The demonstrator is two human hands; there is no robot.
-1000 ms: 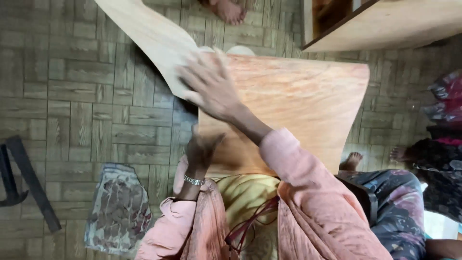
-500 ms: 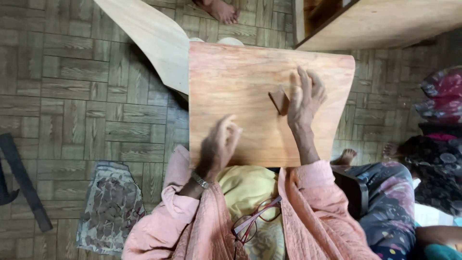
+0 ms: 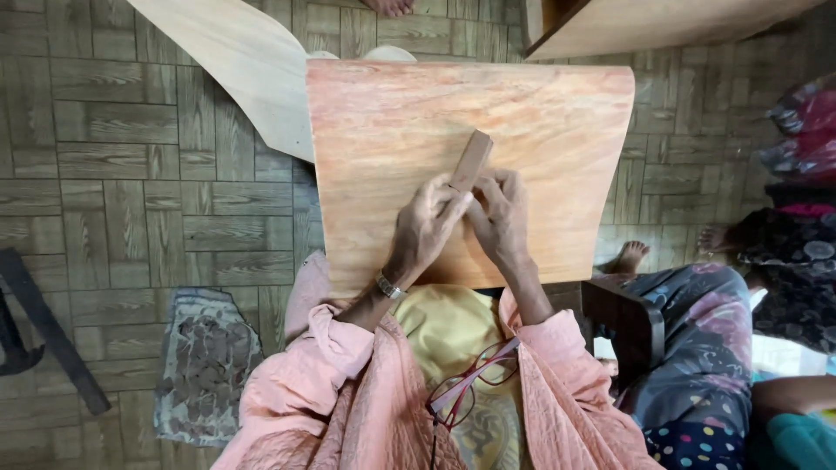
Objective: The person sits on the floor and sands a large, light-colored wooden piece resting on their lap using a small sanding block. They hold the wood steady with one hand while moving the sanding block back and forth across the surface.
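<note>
Both hands have come together since half a second ago: then my left hand (image 3: 427, 231) rested apart near the board's lower edge and my right hand (image 3: 501, 218) lay flat by a small dark stick; now the two meet at the middle of the orange-grained wooden board (image 3: 392, 130) on my lap.

Small wooden block (image 3: 471, 161) — brown, narrow, rectangular — stands tilted on the board, lower end pinched between the fingertips of both hands. Fingers together, clamped on its base; upper end free, pointing up and away.

Handling, as I judge it: block light, stiff, dry, not slippery; best held low on its long sides, as now. Board rigid and broad, likely heavier, steady across my knees.

Around: pale curved plywood sheet (image 3: 235, 61) on the parquet floor (image 3: 104, 174), touching the board's upper left corner. Patterned cloth (image 3: 205, 357) on the floor to my left. Red-rimmed glasses (image 3: 475, 387) hang at my chest. Dark metal leg (image 3: 52, 331) at far left.

Packages, labels, signs: none visible; a reddish bundle (image 3: 805, 122) at the right edge, too unclear to identify.
</note>
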